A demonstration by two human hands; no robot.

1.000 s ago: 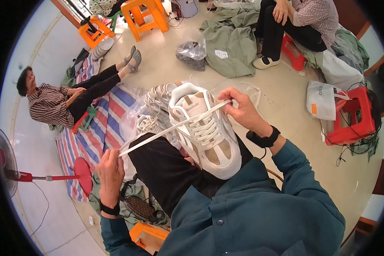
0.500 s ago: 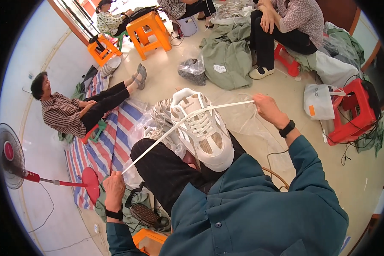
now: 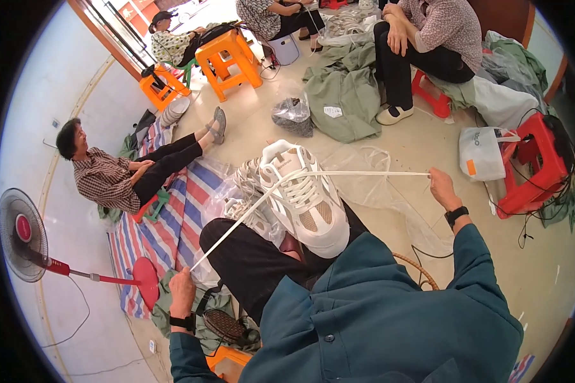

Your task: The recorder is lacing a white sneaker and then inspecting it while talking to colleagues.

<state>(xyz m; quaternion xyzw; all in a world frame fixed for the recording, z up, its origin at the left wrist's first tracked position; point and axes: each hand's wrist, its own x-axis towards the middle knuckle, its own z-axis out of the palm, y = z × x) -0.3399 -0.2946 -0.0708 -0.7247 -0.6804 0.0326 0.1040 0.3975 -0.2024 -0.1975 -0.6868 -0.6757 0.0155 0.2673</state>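
A white and tan sneaker (image 3: 308,220) rests between my knees, its toe toward me. Its laces run criss-cross up to the top of the tongue. From there the two ends of the shoelace (image 3: 370,173) stretch out taut to either side. My left hand (image 3: 183,292), low at the left, is closed on one end. Far out to the right, my right hand (image 3: 443,190) pinches the other end. Just left of the sneaker lie more similar shoes (image 3: 244,209), partly hidden behind my knee and clear plastic.
A red floor fan (image 3: 148,284) stands at left beside a striped sheet (image 3: 184,196), where a person (image 3: 105,179) sits. Orange stools (image 3: 230,60) and other seated people are at the back. A red stool (image 3: 531,167) with a white bag (image 3: 482,153) stands at right.
My right hand has moved outward to the right and slightly down, drawing more lace out. My left hand has dropped a little lower. The sneaker stays between my knees.
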